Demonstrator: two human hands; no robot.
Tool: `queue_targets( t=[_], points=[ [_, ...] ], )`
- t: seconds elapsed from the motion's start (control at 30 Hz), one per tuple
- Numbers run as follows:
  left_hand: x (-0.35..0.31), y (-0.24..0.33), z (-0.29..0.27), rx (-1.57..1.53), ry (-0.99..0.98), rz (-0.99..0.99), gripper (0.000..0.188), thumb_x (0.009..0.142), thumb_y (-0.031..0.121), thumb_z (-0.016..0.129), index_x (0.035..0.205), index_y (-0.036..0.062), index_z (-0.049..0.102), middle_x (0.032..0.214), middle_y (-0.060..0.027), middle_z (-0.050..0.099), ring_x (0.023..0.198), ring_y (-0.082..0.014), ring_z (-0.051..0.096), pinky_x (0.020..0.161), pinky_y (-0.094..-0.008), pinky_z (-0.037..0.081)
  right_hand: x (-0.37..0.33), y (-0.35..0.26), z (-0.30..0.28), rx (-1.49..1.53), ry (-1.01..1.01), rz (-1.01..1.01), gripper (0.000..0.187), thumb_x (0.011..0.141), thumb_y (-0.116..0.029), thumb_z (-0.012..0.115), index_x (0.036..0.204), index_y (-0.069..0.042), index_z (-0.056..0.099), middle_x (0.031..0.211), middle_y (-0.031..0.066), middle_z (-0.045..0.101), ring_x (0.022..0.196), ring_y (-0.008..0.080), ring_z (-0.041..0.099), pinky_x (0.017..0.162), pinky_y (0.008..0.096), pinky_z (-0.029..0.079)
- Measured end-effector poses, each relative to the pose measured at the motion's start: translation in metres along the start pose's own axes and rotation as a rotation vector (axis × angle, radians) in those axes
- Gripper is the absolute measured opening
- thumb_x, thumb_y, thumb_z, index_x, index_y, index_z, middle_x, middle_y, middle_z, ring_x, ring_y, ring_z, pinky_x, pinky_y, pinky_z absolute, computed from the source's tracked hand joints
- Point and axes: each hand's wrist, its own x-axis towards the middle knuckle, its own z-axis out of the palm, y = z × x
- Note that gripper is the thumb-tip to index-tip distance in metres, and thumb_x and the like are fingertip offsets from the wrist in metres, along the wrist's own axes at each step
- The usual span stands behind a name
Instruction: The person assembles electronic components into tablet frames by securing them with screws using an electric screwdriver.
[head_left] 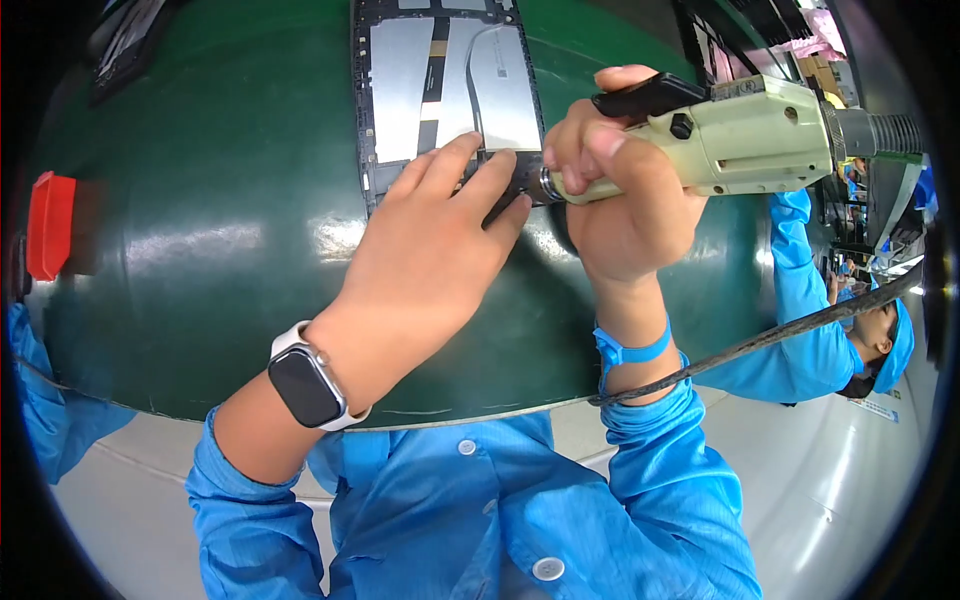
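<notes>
A flat tablet-like device (pixel 500 85) lies on the green work surface, its silvery inside and dark frame showing. A dark ribbon strip and a thin black cable run along it. My left hand (pixel 425 225) rests on its near end, fingers stretched out and spread, holding nothing. In my right hand (pixel 635 185) is a cream electric screwdriver (pixel 750 135) with a black lever, gripped near its front. The tool lies nearly sideways, its nose pointing at the device's near right corner beside my left fingertips. The bit's tip is hidden.
A red tray (pixel 50 225) stands at the left edge of the green table (pixel 220 300). Another dark flat device (pixel 128 45) lies at the far left. A thick dark cable (pixel 770 335) crosses my right forearm. A co-worker in blue (pixel 800 345) is at the right.
</notes>
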Motion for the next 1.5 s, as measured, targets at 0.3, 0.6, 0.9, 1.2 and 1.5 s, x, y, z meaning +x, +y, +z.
queue_targets(
  t=[0.3, 0.6, 0.9, 1.2, 1.5],
  points=[
    [0.002, 0.002, -0.002, -0.051, -0.008, -0.005, 0.027, 0.086, 0.013, 0.058, 0.108, 0.0029, 0.071, 0.127, -0.0137, 0.058, 0.126, -0.0328, 0.048, 0.105, -0.0418, 0.041, -0.002, 0.003, 0.0, -0.039, 0.014, 0.043, 0.031, 0.08, -0.003, 0.051, 0.109, 0.008, 0.055, 0.061, 0.0093, 0.049, 0.052, 0.0156, 0.045, 0.056, 0.0334, 0.042],
    [0.004, -0.003, -0.002, -0.074, -0.029, -0.011, 0.028, 0.083, 0.012, 0.062, 0.109, 0.0079, 0.072, 0.129, -0.0098, 0.056, 0.126, -0.0319, 0.048, 0.102, -0.0426, 0.044, -0.004, 0.007, 0.003, -0.053, 0.011, 0.033, 0.029, 0.078, 0.0, 0.052, 0.107, 0.007, 0.055, 0.063, 0.0086, 0.051, 0.051, 0.0157, 0.045, 0.055, 0.0337, 0.043],
    [0.009, -0.026, -0.008, -0.31, 0.066, 0.06, 0.036, 0.067, 0.009, 0.079, 0.102, 0.0063, 0.072, 0.115, -0.0076, 0.062, 0.112, -0.0282, 0.056, 0.091, -0.04, 0.05, 0.0, -0.002, 0.002, -0.004, 0.074, 0.0, 0.03, 0.079, -0.001, 0.053, 0.107, 0.008, 0.056, 0.064, 0.0091, 0.052, 0.05, 0.0152, 0.046, 0.053, 0.0336, 0.044],
    [0.013, -0.025, 0.008, -0.19, 0.239, 0.062, 0.015, 0.073, 0.01, 0.078, 0.086, 0.0033, 0.074, 0.101, -0.0061, 0.068, 0.097, -0.0245, 0.06, 0.082, -0.0341, 0.052, -0.001, -0.022, -0.047, 0.117, 0.107, -0.149, 0.03, 0.078, 0.008, 0.055, 0.107, 0.011, 0.058, 0.07, 0.0094, 0.059, 0.052, 0.0142, 0.052, 0.048, 0.0275, 0.044],
    [0.034, -0.026, -0.012, -0.27, 0.062, -0.042, 0.013, 0.073, 0.001, 0.073, 0.086, -0.0024, 0.073, 0.099, -0.0105, 0.069, 0.092, -0.0288, 0.063, 0.08, -0.0353, 0.053, -0.005, -0.02, -0.041, -0.123, 0.178, -0.108, 0.03, 0.077, 0.004, 0.056, 0.107, 0.01, 0.058, 0.067, 0.009, 0.055, 0.052, 0.0153, 0.05, 0.052, 0.0307, 0.044]
  ],
)
